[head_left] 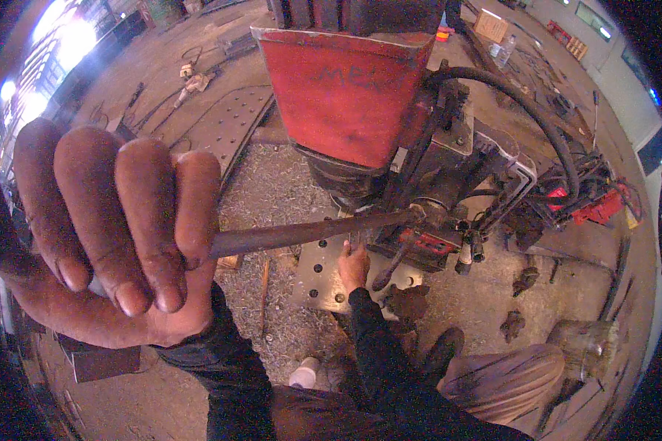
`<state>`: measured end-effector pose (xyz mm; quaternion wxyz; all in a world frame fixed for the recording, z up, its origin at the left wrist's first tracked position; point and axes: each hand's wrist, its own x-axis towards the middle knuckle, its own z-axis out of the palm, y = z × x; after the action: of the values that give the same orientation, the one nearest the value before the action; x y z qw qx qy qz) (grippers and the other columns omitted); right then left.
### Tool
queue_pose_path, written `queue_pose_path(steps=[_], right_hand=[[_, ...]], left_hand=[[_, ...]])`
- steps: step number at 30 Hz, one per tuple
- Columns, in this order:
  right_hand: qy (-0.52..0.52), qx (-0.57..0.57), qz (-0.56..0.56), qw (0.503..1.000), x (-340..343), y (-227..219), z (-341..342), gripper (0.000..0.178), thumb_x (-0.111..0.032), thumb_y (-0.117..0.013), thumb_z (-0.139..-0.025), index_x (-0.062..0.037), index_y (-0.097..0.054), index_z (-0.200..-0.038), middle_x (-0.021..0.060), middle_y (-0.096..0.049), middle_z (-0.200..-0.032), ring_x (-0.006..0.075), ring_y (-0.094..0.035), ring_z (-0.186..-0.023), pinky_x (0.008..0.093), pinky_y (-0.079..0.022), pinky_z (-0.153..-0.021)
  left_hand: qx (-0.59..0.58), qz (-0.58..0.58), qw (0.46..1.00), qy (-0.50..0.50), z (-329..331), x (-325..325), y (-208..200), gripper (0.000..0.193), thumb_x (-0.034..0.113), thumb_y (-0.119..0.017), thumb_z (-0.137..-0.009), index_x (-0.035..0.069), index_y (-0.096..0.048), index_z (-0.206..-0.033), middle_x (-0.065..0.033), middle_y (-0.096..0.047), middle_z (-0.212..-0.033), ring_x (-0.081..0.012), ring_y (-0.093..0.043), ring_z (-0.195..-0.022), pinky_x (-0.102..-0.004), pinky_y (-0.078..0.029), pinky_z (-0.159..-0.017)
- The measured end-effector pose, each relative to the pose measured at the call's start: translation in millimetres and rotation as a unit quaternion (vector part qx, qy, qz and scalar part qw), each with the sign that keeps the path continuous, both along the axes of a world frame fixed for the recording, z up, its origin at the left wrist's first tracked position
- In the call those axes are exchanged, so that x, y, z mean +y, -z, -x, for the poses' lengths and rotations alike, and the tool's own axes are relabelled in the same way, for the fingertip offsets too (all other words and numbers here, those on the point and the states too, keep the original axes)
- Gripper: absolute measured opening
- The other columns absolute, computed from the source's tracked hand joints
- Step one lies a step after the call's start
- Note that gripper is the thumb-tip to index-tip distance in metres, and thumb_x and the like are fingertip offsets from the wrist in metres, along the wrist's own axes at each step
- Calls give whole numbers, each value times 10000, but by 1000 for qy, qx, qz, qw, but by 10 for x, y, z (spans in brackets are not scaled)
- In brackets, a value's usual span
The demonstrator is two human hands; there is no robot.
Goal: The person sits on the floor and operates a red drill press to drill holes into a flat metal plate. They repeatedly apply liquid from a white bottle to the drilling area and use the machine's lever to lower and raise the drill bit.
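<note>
Shavings-strewn floor below, left hand (118, 228) fists the lever (309, 231) lying left-right toward the drill (419, 213); right hand (353, 266) presses the plate (316, 275).

The red drill machine (346, 88) stands over a grey steel plate (318, 273) patterned with dark holes.

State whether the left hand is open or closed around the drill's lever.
Closed: the left hand has all its fingers curled tight around the lever.
</note>
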<state>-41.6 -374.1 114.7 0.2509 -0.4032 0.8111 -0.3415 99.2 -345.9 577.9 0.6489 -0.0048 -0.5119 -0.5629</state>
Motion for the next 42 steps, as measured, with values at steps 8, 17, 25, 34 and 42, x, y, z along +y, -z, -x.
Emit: queue_pose_path(steps=[8, 17, 25, 34, 42], right_hand=[[-38, -16, -96, 995, -12, -194, -22, 417, -293, -522, -944, 80, -536, -1130, 320, -627, -975, 479, -601, -932, 523, -465, -808], [-82, 51, -125, 987, -138, -130, 44, 459, -356, -530, -931, 81, -583, -1059, 296, -647, -955, 454, -628, -908, 520, -492, -785], [-88, 63, -131, 985, -133, -276, -23, 480, -386, -522, -934, 80, -611, -1008, 295, -650, -910, 448, -639, -846, 517, -504, -759], [-69, 125, -43, 989, -69, -147, -54, 418, -324, -528, -941, 56, -533, -1116, 278, -653, -882, 453, -634, -827, 518, -501, -747], [-56, 114, -6, 992, -62, 71, 68, 323, -245, -537, -937, 70, -590, -980, 287, -646, -847, 441, -635, -831, 509, -492, -731]], left_hand=[[8, 14, 1000, 8, -23, -37, 66, 300, 79, -663, -756, 146, -424, -587, 14, -423, -450, -90, -384, -318, -236, -339, -414], [2, 20, 999, 37, 2, -40, 57, 314, 69, -646, -777, 149, -416, -579, 19, -410, -449, -90, -372, -319, -232, -336, -434], [-1, 1, 1000, -7, -47, -25, 90, 327, 70, -694, -745, 142, -419, -584, 9, -423, -454, -90, -396, -333, -224, -329, -406], [18, 14, 1000, 11, -25, 17, 43, 316, 71, -712, -737, 148, -429, -617, 21, -442, -473, -85, -409, -342, -223, -359, -435], [5, 10, 1000, 14, -30, -3, 82, 304, 67, -699, -738, 148, -427, -629, 23, -420, -474, -92, -390, -345, -233, -347, -457]])
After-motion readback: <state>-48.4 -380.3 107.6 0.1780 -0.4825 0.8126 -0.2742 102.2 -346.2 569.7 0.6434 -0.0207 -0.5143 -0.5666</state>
